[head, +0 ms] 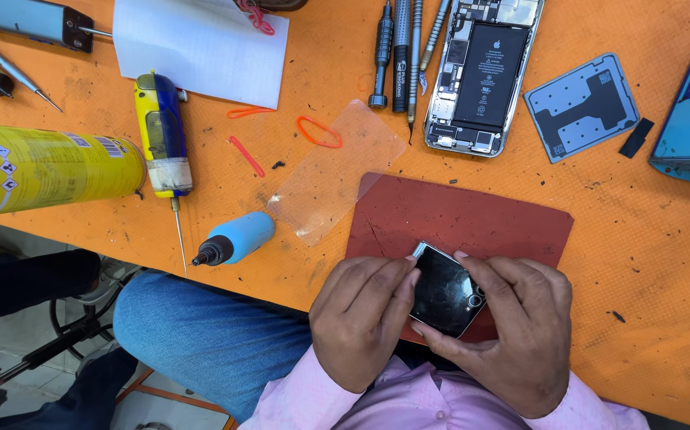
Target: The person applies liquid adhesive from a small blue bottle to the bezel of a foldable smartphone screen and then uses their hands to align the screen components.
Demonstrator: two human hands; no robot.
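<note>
Two hands are meeting over one small dark part at the near edge of the bench. You are holding a black glossy phone back panel between them, above the near edge of the dark red work mat. Your left hand is gripping its left side, fingertips curled over the upper left corner; your right hand is cupping it from the right and below, with the index finger reaching along the top edge. Both hands are closed on the panel, neither is free. The panel's long axis is running from upper left to lower right, tilted slightly, with the camera cut-out toward your right hand. It looks lifted just off the mat, though the view from above is not making that certain.

Straight ahead of your hands, well apart across the mat, the opened phone body is lying with its battery showing and its long axis running away from you. Your right hand is the nearer one to it. A row of screwdrivers is lying just beside it on the left, and a grey shield plate to its right.

Among containers, the yellow spray can is lying on its side far left with contents unseen; the blue-bodied bottle with a black nozzle is lying nearer your left hand.
</note>
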